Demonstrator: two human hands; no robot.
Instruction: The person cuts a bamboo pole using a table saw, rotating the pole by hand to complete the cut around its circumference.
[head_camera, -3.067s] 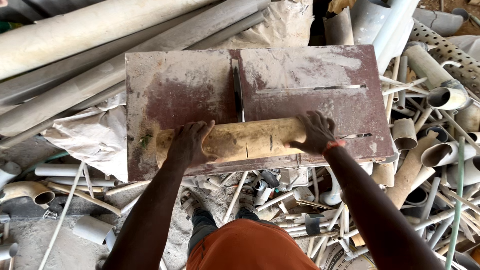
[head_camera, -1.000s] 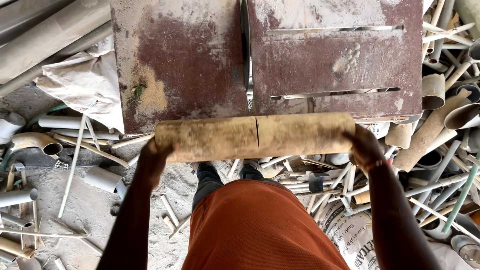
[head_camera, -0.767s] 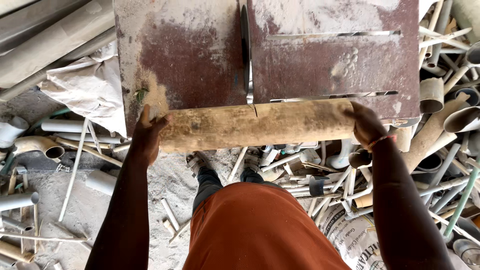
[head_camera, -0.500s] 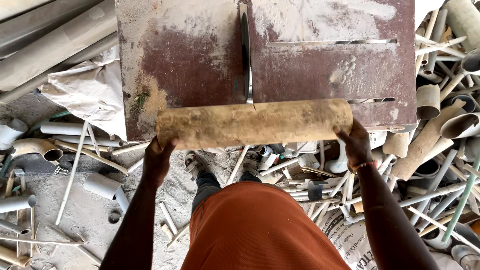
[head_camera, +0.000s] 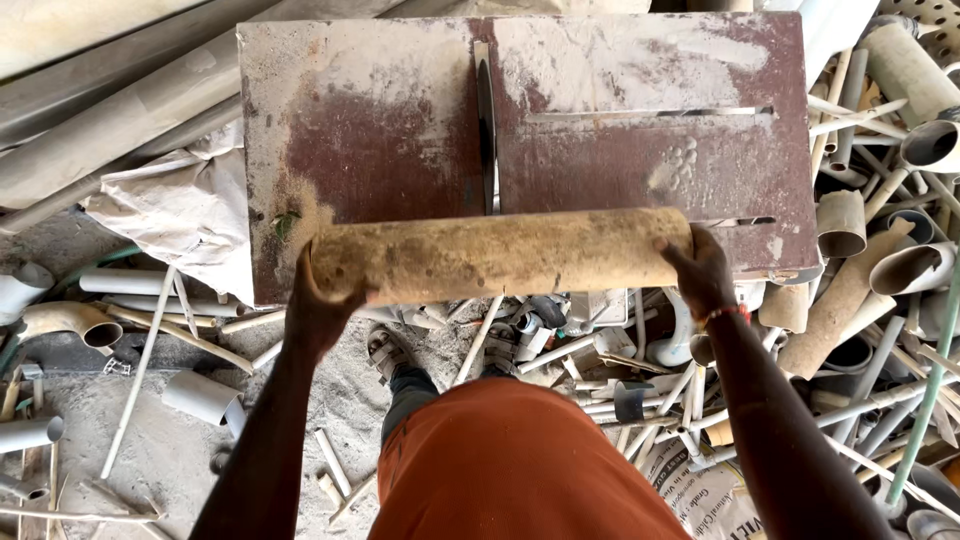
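The dusty tan pipe section (head_camera: 500, 255) is now held crosswise at the worktop (head_camera: 380, 150) near edge, at six o'clock of the saw blade (head_camera: 486, 130), having been raised and brought closer to it than a second ago. The left hand (head_camera: 322, 310) fingers are clamped on its left end, the right hand (head_camera: 700, 272) fingers on its right end. Offcut pipes (head_camera: 850, 290) lie at three o'clock.

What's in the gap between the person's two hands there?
In the head view, a dusty tan pipe spans the whole stretch, the left hand gripping one end and the right hand the other. It lies across the near edge of the rusty saw table.
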